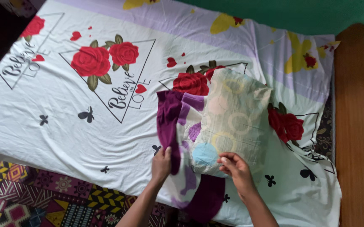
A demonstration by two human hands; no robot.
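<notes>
left hand (161,163) pinches purple cover (170,122) open | right hand (233,166) grips pillow (232,122) end, so it fits | bed (64,105) under both

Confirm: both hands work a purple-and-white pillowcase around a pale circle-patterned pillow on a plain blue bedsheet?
Wrong sheet. The head view shows a white bedsheet printed with red roses. The rest holds: left hand and right hand grip the purple-and-white pillowcase at the pale circle-patterned pillow.

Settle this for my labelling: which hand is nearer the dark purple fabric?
Left. The left hand grips the dark purple fabric; the right hand pinches the pillow edge beside it.
</notes>
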